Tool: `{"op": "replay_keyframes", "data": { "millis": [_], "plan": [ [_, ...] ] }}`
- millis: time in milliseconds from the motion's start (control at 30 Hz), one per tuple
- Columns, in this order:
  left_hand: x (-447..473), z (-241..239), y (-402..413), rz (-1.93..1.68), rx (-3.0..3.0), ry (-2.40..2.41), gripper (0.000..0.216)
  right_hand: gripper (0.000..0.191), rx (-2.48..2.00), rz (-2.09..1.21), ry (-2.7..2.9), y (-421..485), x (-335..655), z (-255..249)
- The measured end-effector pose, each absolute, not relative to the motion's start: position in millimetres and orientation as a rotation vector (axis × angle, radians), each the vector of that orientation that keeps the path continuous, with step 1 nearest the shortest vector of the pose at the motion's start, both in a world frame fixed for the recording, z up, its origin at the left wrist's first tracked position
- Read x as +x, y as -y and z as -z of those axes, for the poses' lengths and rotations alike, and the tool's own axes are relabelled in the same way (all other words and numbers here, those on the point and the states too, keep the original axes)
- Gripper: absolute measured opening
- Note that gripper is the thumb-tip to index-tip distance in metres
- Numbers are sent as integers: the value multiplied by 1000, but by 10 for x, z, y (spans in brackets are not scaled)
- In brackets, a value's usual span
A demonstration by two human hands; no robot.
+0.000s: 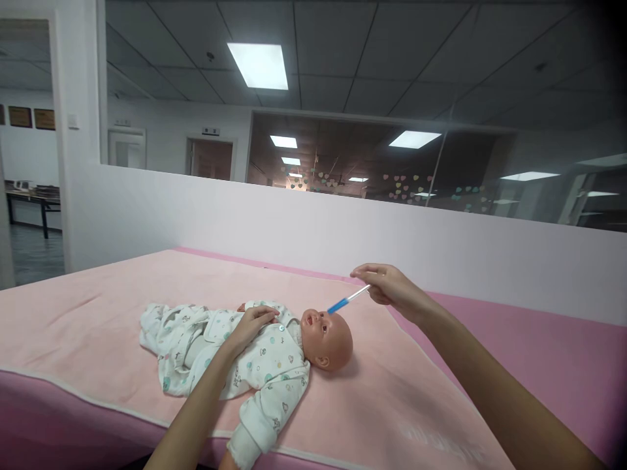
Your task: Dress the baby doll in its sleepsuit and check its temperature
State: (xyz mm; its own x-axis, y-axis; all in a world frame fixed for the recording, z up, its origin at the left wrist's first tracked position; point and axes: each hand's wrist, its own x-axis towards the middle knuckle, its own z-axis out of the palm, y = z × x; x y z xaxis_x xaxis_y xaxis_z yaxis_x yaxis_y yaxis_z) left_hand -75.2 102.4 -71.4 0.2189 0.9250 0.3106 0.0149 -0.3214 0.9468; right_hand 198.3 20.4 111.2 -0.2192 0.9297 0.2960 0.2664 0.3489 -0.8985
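Note:
A baby doll (pixel 267 349) in white patterned clothes lies on its back, its bald head (pixel 336 343) to the right. My left hand (pixel 252 328) rests on the doll's chest with the fingers laid flat. My right hand (pixel 389 284) is raised to the right of the head, pinching a slim white stick with a blue end (pixel 349 299). The blue end points down and left, close to the doll's face near the eyes; I cannot tell if it touches. The stick's rear end is hidden in my fingers.
A pale pink blanket (pixel 122 281) lies under the doll on a darker pink padded surface (pixel 539 346). Behind it stands a low white wall (pixel 313 219) with glass above. At the far left, a doorway shows a table (pixel 36 199).

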Motion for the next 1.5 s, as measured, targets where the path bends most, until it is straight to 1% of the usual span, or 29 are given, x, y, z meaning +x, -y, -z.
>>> {"op": "replay_keyframes", "data": {
  "millis": [233, 367, 433, 500, 600, 667, 800, 933, 1000, 1067, 1133, 1200, 1267, 1367, 1433, 1500],
  "plan": [
    [-752, 714, -1033, -1237, 1581, -929, 37, 26, -1029, -1034, 1756, -429, 1812, -1150],
    [-750, 732, -1048, -1256, 1561, -915, 35, 23, -1046, -982, 1857, -506, 1691, -1283],
    [-752, 735, -1048, -1262, 1558, -900, 34, 23, -999, -1025, 1881, -521, 1652, -1318],
    [-756, 734, -1042, -1258, 1560, -892, 34, 23, -929, -1042, 1866, -522, 1631, -1302],
    [-761, 729, -1028, -1250, 1557, -897, 33, 24, -1040, -1004, 1930, -501, 1629, -1195],
    [-761, 726, -1021, -1242, 1555, -908, 33, 26, -1020, -1021, 1890, -478, 1637, -1115],
    [-755, 727, -1025, -1240, 1562, -909, 33, 24, -1042, -948, 1862, -422, 1620, -1079],
    [-757, 726, -1024, -1244, 1567, -904, 34, 25, -932, -872, 1869, -344, 1546, -1238],
    [-758, 709, -1006, -1237, 1586, -914, 34, 24, -988, -782, 1922, -280, 1525, -1306],
    [-753, 684, -981, -1221, 1647, -938, 34, 26, -1033, -764, 1946, -189, 1548, -1292],
    [-742, 662, -965, -1176, 1771, -954, 33, 31, -1001, -780, 1840, -73, 1621, -1140],
    [-730, 656, -965, -1122, 1915, -972, 32, 32, -1052, -745, 1710, 46, 1724, -829],
    [-722, 670, -983, -1087, 2019, -997, 28, 31, -1206, -823, 1657, 131, 1831, -392],
    [-725, 712, -1026, -1078, 2037, -1025, 24, 23, -1451, -865, 1545, 143, 1961, 295],
    [-735, 734, -1047, -1078, 2005, -1003, 23, 21, -1642, -768, 1540, 89, 2020, 628],
    [-745, 742, -1054, -1077, 1980, -972, 22, 26, -1867, -526, 1605, 23, 2056, 809]
  ]
}}
